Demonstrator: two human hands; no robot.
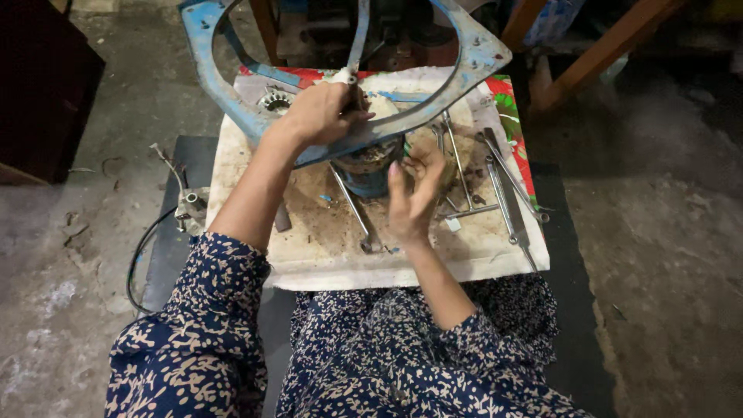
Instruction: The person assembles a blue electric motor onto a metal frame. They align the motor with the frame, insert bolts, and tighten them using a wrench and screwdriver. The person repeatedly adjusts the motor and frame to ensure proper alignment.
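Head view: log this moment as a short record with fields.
Left hand: grips the blue metal frame at its lower bar
Right hand: open, fingers curled beside the round motor body
Surface: dirty white board
Loose tools: wrenches to the right, one long tool near the middle
Left of board: small metal part with cable

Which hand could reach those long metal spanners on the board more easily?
Probably the right hand: it hovers open just beside the spanners. The left hand is busy, its grip closed on the blue frame.
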